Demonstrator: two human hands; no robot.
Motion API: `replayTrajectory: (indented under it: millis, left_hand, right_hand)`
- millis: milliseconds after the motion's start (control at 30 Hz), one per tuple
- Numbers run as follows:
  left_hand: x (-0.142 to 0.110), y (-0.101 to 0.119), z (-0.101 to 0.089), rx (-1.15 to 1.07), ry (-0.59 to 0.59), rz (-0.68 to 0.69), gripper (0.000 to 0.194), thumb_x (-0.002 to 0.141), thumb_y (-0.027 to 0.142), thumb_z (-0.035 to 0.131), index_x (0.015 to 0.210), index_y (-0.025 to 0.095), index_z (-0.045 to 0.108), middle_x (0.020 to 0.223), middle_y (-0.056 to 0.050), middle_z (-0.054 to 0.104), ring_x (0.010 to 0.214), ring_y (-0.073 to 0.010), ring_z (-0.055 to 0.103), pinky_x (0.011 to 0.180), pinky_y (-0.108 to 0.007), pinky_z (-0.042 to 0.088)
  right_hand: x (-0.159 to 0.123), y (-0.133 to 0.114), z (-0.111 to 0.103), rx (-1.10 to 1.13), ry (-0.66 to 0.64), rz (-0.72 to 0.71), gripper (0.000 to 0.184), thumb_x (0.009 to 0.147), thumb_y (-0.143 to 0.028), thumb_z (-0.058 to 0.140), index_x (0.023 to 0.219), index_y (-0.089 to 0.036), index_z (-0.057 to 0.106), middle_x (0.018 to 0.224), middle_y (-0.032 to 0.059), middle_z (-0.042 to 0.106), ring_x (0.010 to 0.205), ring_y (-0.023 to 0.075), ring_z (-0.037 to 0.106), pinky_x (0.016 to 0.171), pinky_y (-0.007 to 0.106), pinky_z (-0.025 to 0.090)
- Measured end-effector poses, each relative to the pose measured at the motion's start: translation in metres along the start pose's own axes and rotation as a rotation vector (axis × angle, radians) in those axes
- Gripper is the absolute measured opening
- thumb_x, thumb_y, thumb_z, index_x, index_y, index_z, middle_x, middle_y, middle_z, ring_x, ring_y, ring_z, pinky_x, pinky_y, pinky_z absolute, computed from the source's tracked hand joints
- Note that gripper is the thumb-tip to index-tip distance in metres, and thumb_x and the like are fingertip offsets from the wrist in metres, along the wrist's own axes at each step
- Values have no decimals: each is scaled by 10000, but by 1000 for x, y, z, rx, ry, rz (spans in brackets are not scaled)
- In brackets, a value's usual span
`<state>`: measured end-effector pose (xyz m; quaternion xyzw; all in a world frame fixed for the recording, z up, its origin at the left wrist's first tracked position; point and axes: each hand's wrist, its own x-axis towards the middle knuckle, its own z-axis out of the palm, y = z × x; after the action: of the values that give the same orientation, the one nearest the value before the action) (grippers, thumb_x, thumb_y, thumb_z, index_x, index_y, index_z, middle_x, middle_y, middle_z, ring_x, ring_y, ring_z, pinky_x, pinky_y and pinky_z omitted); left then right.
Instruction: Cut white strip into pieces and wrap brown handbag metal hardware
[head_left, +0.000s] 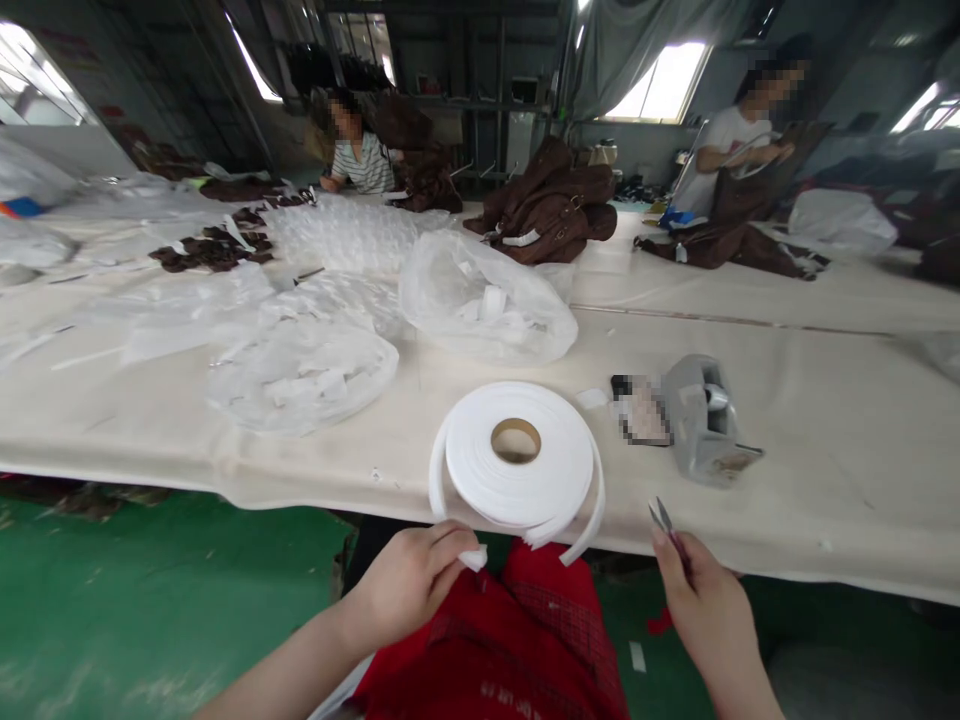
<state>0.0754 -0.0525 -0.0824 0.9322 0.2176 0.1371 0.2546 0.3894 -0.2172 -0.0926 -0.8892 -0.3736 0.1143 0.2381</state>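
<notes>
My left hand [420, 570] is closed on a small white tape piece [473, 558], in front of the table edge and above my red apron [510, 650]. Just beyond it lies a big roll of white tape [465, 450] with a brown core; loose ends of the tape hang over the table's edge. Off to the right, my right hand [709, 595] is closed round small thread snips [663, 518]. Their pointed blades stick up past my thumb and stand slightly apart. My palm hides most of the handle.
A grey tape dispenser [686, 430] stands right of the roll. Behind lie plastic bags [487, 300] with white pieces, bubble wrap [352, 235] and brown bags [555, 200]. Two people [367, 155] are across the table [825, 400]. A white scrap [637, 657] lies on the green floor.
</notes>
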Motion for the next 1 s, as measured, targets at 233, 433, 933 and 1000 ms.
replayTrajectory:
  millis: [233,433,933,1000]
  left_hand:
    - [-7,4,-33,-92,53,-149,163,818,150,494,971,198,527,843,-22,615,708,-151,579,666,-258,466]
    - [-14,-5,-35,-3,128,-326,141,885,331,517,852,201,558,756,-10,611,667,-147,578,655,-255,437]
    - [-36,-26,-44,251,363,-441,205,899,225,417,1052,233,554,1025,-36,685,907,-181,678,824,-284,523]
    - [-38,-29,-49,320,434,-484,194,899,257,426,1038,232,560,1003,-33,694,895,-189,685,813,-288,531]
  right_hand:
    - [65,-8,-11,-316,-39,-10,462,914,-538,355,1015,-211,665,836,105,727,773,282,681,631,329,459]
    - [110,-32,5,-391,-73,-105,465,935,-528,359,1094,-203,652,873,114,726,809,286,684,660,339,464]
    - [76,-50,18,-22,-14,-278,564,912,-614,328,1169,-164,552,1068,120,665,792,246,657,759,387,507]
    - [79,-52,24,-18,-107,-243,664,882,-651,345,1239,-117,513,1131,154,641,896,280,651,839,424,497]
